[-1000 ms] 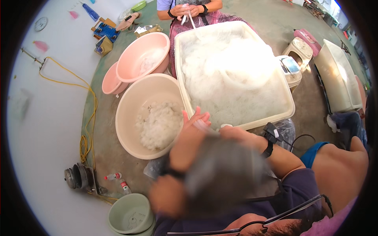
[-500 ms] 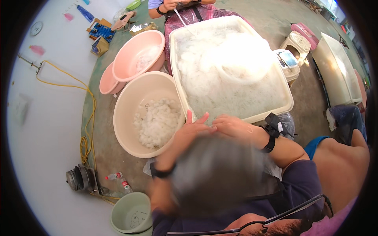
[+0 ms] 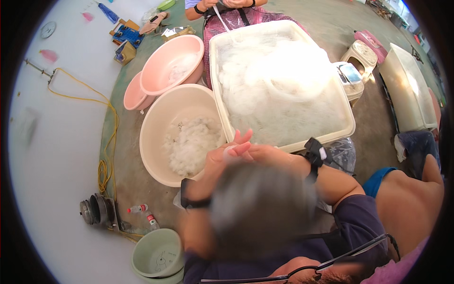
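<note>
My left hand (image 3: 219,160) and my right hand (image 3: 266,152) meet at the near left corner of a large cream tub (image 3: 217,94). On the left hand some fingers are raised and others curl in around a small whitish bit too blurred to name. The right hand lies against it, its fingertips hidden. Inside the tub are loose white fibre (image 3: 239,97) and cloudy liquid, with a glaring white patch at the right. Just left stands a beige basin (image 3: 153,142) with white fluffy clumps (image 3: 189,146). A dark blurred rounded shape (image 3: 260,208) hides parts of my arms.
Across the tub a person's hands (image 3: 206,4) hold a white strand reaching its far rim. Pink basins (image 3: 146,71) stand at the left, a green basin (image 3: 142,260) and bottles (image 3: 137,208) lower left. Stools (image 3: 364,54) and a long cream container (image 3: 402,90) are at the right.
My hands have drawn closer together, and the left hand's fingers have turned and partly curled inward. The whole view has shifted slightly to the right.
</note>
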`<state>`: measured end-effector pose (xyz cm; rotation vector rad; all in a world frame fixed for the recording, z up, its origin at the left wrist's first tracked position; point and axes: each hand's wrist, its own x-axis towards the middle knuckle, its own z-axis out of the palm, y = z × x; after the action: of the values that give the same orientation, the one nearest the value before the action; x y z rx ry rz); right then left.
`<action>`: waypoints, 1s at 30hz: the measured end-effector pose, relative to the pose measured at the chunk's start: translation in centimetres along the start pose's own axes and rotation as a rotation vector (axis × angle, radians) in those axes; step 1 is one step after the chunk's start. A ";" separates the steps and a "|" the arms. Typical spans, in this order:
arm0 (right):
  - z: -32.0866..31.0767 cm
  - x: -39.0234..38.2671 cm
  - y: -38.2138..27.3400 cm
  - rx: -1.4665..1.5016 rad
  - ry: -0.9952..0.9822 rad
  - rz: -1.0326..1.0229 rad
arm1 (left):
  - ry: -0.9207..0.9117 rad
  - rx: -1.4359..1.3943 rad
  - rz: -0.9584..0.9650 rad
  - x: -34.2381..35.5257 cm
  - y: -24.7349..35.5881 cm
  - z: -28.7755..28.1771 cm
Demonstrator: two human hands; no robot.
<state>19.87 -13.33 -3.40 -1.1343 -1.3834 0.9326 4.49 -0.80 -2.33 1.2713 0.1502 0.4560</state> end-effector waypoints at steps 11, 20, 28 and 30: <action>-3.3 -2.2 1.6 -1.032 -0.249 -0.280 | -0.197 1.562 0.563 -0.9 -2.3 2.3; -3.9 -5.5 1.5 -0.233 -0.118 -0.011 | -0.174 1.301 0.367 -1.7 -0.7 5.4; -3.8 -6.4 1.3 -0.418 0.214 0.116 | 0.194 -0.175 -0.138 -1.8 -2.7 6.4; -3.4 -5.7 1.6 -0.179 0.109 0.133 | 0.293 0.279 -0.191 -1.1 -3.2 6.0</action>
<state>23.33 -18.68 -5.94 -1.4061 -1.3360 0.8390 6.46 -7.24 -3.72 1.4407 0.5945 0.4645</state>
